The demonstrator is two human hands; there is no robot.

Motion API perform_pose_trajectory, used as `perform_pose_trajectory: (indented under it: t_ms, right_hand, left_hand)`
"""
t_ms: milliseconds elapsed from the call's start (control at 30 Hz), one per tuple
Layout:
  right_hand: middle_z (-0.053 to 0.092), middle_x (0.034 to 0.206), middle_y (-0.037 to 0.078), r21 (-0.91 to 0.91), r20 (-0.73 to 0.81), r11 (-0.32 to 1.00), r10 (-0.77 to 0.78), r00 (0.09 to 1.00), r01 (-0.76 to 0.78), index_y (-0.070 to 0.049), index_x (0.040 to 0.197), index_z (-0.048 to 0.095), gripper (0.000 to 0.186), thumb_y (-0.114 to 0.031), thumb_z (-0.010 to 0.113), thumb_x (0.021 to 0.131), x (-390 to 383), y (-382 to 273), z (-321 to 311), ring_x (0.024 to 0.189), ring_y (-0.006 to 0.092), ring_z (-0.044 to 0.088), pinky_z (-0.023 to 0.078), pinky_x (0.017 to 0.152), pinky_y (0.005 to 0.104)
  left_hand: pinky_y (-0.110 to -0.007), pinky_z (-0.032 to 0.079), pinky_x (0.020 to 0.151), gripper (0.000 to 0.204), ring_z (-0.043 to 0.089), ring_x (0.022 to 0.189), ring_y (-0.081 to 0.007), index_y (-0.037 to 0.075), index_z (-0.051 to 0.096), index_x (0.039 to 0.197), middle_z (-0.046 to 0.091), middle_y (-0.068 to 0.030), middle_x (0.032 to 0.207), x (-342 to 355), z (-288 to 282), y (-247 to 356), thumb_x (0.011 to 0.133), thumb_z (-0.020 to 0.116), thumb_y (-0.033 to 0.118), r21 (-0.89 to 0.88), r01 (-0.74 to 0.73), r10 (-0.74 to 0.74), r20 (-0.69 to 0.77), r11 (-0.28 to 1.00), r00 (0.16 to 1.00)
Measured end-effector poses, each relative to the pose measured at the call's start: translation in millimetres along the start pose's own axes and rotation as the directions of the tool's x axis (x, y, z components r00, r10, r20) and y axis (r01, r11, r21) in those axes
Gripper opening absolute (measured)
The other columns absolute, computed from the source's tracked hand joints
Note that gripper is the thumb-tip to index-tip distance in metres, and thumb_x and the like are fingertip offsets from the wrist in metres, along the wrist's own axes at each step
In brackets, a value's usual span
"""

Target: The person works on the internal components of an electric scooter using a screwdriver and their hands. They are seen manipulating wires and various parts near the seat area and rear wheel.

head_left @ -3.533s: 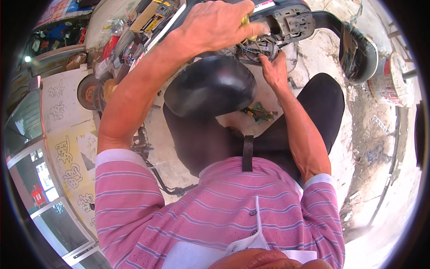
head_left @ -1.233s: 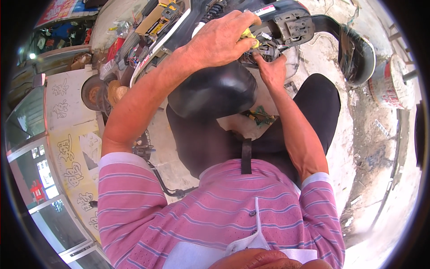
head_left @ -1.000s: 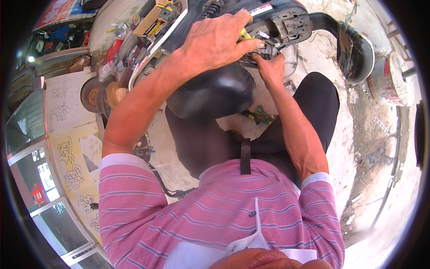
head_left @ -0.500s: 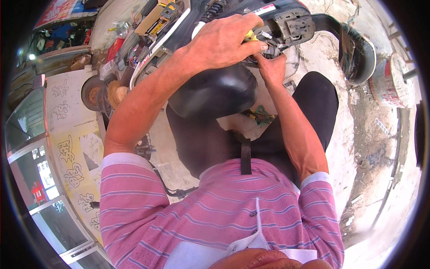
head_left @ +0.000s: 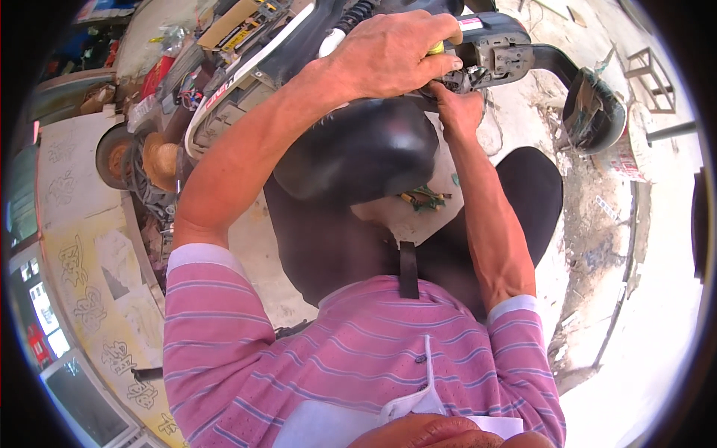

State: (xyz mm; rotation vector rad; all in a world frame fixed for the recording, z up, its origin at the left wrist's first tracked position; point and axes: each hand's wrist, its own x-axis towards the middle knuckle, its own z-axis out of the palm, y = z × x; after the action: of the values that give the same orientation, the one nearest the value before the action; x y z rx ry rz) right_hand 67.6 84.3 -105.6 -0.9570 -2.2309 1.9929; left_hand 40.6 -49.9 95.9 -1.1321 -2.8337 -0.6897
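Observation:
My left hand (head_left: 388,54) is closed around a yellow-handled tool (head_left: 435,48), its tip hidden, over the rear of a dark scooter body with a grey metal bracket (head_left: 504,58). Just beneath, my right hand (head_left: 459,110) has thumb and fingers closed in at a cluster of wires and metal parts (head_left: 455,81); what they grip is hidden. A rounded, glossy black piece, perhaps a seat (head_left: 355,153), sits between my arms above my legs. Green and yellow hand tools (head_left: 424,198) lie on the concrete floor beyond my lap.
A cardboard box (head_left: 224,22) and assorted tools lie upper left. A small wheel (head_left: 113,157) and a straw hat (head_left: 159,160) are left. A curved black fender-like part (head_left: 595,112), a white drum (head_left: 631,164) and a metal stool frame (head_left: 650,82) are right.
The view has shifted, bringing the stool into fuller sight. Both hands sit slightly farther right in the picture, my left still on the yellow tool, my right still among the wires.

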Motion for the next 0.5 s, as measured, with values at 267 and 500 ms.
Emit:
perform_pose_trajectory:
  t_ms: [267, 500]
  right_hand:
    - [0.072, 0.108, 0.026, 0.045, 0.176, 0.999, -0.02, 0.984, 0.012, 0.018, 0.115, 0.064, 0.068, -0.026, 0.086, 0.067, 4.9, 12.5, -1.9, 0.1, 0.0337, 0.072, 0.055, 0.091, 0.0402]
    - [0.058, 0.134, 0.03, -0.197, -0.059, 0.948, -0.267, 0.962, 0.251, 0.017, 0.145, 0.037, 0.101, -0.033, 0.085, 0.072, 3.4, 30.5, 5.5, 0.123, 0.0346, 0.062, 0.05, 0.103, 0.0391]
  left_hand:
    - [-0.049, 0.053, 0.083, 0.033, 0.067, 0.095, -0.0383, 0.009, 0.062, 0.116, 0.068, -0.0174, 0.101, -7.3, -4.6, -25.1, 0.095, 0.065, 0.033, -0.015, -0.101, 0.101, 0.019, 0.995, 0.995]
    - [-0.048, 0.054, 0.081, 0.034, 0.068, 0.094, -0.0383, 0.008, 0.061, 0.113, 0.069, -0.0173, 0.101, -1.8, -10.2, -36.8, 0.093, 0.067, 0.035, -0.022, -0.163, 0.164, 0.029, 0.986, 0.986]
